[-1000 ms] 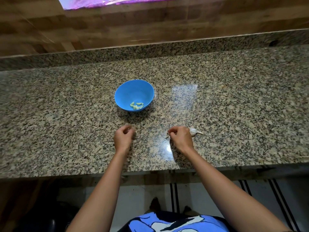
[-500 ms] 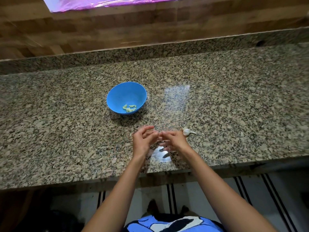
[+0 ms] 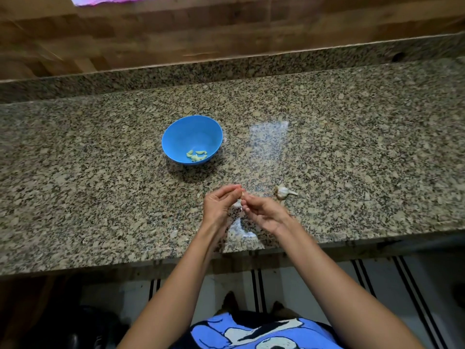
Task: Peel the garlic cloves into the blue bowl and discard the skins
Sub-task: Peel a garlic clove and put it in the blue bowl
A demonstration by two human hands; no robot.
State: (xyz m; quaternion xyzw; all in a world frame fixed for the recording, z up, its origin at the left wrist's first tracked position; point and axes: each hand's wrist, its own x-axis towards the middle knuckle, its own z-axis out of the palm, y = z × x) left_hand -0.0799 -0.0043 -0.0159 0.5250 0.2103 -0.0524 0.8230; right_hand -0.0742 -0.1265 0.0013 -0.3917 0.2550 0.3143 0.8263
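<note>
Five entries on your bench (image 3: 100,172), left to right. Item one?
One blue bowl (image 3: 188,132), upright, well apart from your hands on their left; several peeled cloves (image 3: 196,156) lie at its bottom.
Items two to four?
Your left hand (image 3: 219,207), grip pinched on a small garlic clove (image 3: 242,195); then your right hand (image 3: 264,212), fingertips meeting the left's, grip pinched on that same clove. Both are held over the bench, near its front edge.
Item five?
One garlic bulb (image 3: 283,192), lying on the bench just beyond your right hand, not touching it.
</note>
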